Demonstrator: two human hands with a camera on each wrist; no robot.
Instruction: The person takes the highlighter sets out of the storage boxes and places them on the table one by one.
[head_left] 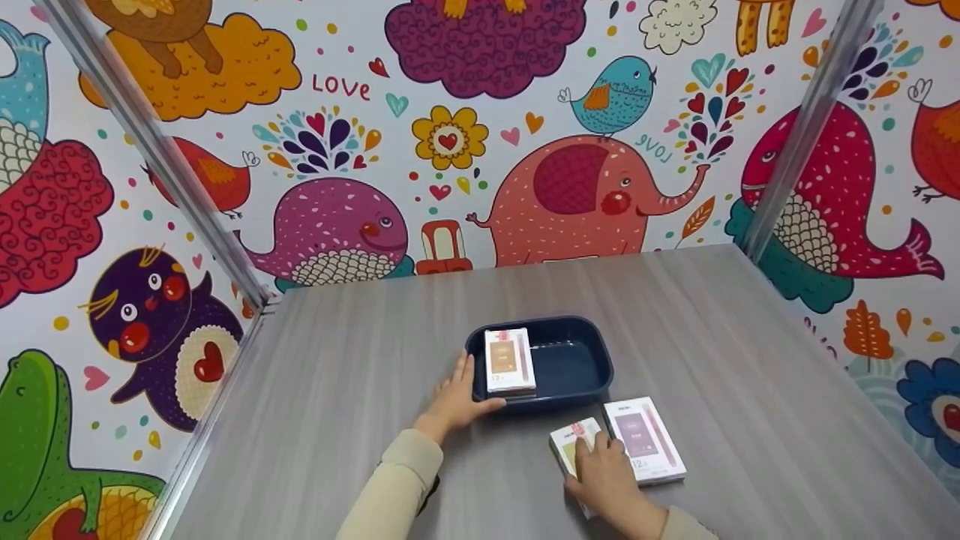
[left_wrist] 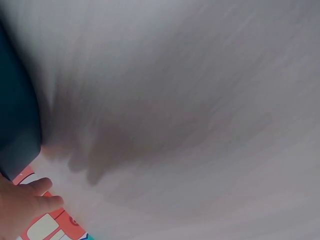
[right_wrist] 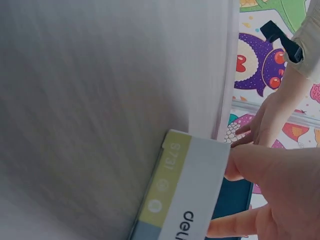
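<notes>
A dark blue plastic basin sits on the table with a white box with an orange label lying in its left part. At the basin's front left corner rests my left hand, fingers along the side wall and thumb by the front rim. My right hand holds a white box with a green label, in front of the basin. In the right wrist view, thumb and fingers pinch this green-labelled box by its sides. Just right of it lies a larger white box with a purple label.
The grey wood-grain table spreads around the basin. Behind it stand walls with a cartoon animal print, joined by metal posts at the corners.
</notes>
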